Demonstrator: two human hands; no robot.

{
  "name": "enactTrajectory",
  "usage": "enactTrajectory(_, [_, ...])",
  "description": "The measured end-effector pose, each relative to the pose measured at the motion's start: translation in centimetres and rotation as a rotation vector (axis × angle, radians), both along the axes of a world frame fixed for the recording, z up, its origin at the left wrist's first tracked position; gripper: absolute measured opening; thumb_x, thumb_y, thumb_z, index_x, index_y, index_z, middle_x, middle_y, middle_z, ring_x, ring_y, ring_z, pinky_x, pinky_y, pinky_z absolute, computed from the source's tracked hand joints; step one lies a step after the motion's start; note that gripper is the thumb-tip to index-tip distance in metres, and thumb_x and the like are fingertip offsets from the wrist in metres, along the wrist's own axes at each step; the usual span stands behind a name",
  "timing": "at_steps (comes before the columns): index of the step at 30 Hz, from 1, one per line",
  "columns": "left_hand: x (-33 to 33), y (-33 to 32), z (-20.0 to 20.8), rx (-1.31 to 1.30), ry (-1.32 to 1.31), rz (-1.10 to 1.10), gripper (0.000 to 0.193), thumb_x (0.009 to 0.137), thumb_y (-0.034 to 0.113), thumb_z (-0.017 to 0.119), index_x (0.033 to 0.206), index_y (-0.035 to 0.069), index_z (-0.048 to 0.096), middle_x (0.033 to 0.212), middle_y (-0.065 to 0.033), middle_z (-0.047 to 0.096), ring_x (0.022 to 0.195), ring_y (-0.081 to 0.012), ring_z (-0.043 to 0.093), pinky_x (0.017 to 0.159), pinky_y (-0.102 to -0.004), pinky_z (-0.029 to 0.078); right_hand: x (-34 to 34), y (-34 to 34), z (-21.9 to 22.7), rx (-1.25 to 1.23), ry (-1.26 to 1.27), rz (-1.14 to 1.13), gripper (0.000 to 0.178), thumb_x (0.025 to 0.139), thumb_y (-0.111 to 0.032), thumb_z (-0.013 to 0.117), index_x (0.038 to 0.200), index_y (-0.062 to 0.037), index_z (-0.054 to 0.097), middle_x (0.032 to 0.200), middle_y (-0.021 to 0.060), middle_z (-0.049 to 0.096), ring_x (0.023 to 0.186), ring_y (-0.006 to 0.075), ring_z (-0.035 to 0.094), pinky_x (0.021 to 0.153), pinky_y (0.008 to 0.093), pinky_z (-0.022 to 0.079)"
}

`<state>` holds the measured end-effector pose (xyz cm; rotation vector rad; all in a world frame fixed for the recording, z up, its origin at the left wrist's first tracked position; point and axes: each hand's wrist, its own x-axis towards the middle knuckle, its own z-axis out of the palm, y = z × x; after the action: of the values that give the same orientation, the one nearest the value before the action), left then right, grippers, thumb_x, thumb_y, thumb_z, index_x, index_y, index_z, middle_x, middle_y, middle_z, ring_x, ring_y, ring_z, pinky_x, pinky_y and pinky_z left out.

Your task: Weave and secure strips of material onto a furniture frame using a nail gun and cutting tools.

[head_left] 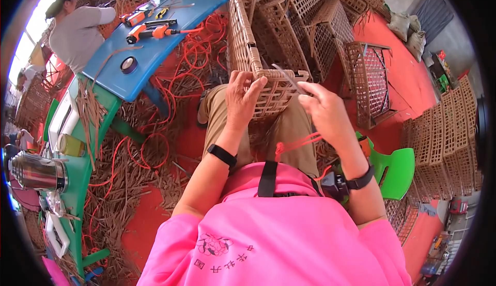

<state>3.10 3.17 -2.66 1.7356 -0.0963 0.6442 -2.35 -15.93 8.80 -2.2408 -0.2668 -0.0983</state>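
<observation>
A brown woven wicker basket (276,100) rests between my knees, its corner toward me. My left hand (242,97) is closed on its rim, thumb lying along the wrapped edge. In my right hand (326,111), at the right side of that corner, is a thin, flat grey blade-like tool (287,78). The tool slants up and left over the rim, and my fingers hide its other end. A red cord (297,144) runs from beneath my right hand to near my waist.
Orange power tools (150,33) and a black tape roll (128,65) lie on the blue table (111,74) at left. Red hoses (194,53) and cane scraps litter the floor. Stacked wicker frames (330,27) stand ahead; a green chair (395,169) is at right. Another person (77,33) works far left.
</observation>
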Motion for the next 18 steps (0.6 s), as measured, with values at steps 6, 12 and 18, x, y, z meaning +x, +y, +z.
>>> enactTrajectory(6, [-0.5,-0.2,0.6,-0.077,0.097,-0.014,0.036,0.085,0.033,0.071,0.093,-0.001,0.062,0.091,-0.0093,0.052,0.083,-0.0216,0.056,0.074,-0.0347,0.045,-0.9,-3.7,-1.4,0.335,0.251,-0.106,0.035,0.094,-0.014,0.061,0.123,0.0056,0.059,0.093,0.0011,0.064,0.085,0.0049,0.055,0.076,0.0224,0.046])
enactTrajectory(12, [-0.4,-1.2,1.3,0.031,0.088,-0.031,0.016,0.087,0.016,0.069,0.092,0.002,0.063,0.089,-0.0088,0.051,0.086,-0.0221,0.054,0.077,-0.0369,0.045,-0.1,-3.9,-2.3,0.328,-0.007,-0.009,0.039,0.089,-0.008,0.066,0.126,0.0012,0.057,0.085,0.0008,0.061,0.076,0.0047,0.051,0.067,0.0232,0.044])
enactTrajectory(18, [-0.5,0.3,0.5,-0.08,0.106,0.018,0.018,0.098,0.023,0.059,0.102,0.006,0.063,0.089,0.0033,0.055,0.076,-0.0062,0.045,0.067,-0.0245,0.036,0.2,-10.4,-9.4,0.689,-0.142,-0.51,0.038,0.086,-0.007,0.066,0.123,-0.0007,0.059,0.081,-0.0029,0.056,0.067,0.0045,0.048,0.058,0.0233,0.041])
